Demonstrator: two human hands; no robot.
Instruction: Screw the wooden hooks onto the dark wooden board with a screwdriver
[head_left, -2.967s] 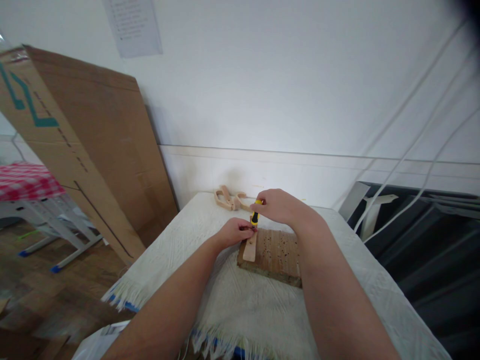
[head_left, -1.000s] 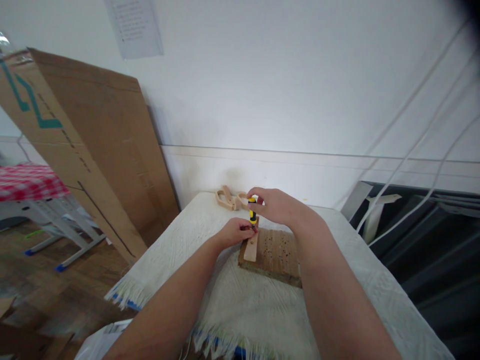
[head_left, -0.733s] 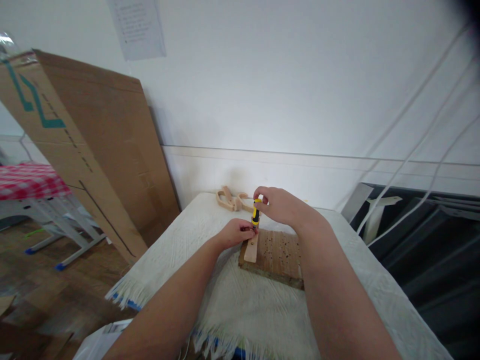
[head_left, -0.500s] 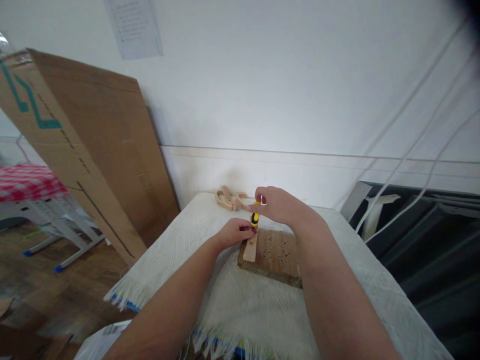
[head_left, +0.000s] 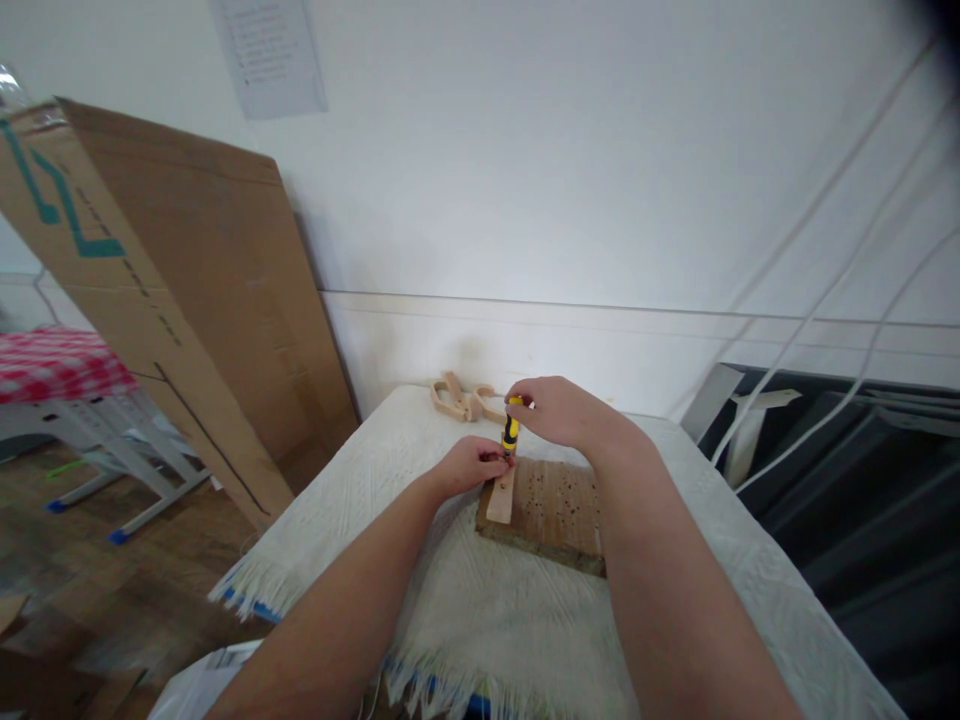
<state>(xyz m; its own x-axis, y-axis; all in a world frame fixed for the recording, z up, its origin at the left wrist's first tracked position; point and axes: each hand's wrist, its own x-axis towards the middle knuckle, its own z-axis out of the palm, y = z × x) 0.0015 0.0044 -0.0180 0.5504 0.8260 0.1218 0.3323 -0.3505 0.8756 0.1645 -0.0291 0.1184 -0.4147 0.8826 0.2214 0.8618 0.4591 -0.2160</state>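
Note:
My right hand [head_left: 553, 405] is closed around the top of a yellow and black screwdriver [head_left: 511, 432], which stands nearly upright. Its lower end meets the far part of a pale wooden strip [head_left: 501, 502]. That strip lies along the left side of a thick brown board [head_left: 555, 505] pitted with small holes. Beside the screwdriver's lower end, my left hand [head_left: 471, 465] has thumb and fingers pinched together at the strip; what sits between them is too small to make out.
Curved wooden pieces [head_left: 459, 400] lie at the table's back edge by the wall. A white fringed cloth [head_left: 450, 600] covers the table. A tall cardboard box [head_left: 217, 300] leans at left; white cables [head_left: 817, 385] hang over dark panels [head_left: 862, 500] at right.
The fingers of my right hand have shifted their hold at the top of the screwdriver, baring more of its handle. My left hand, the strip and the board stay put.

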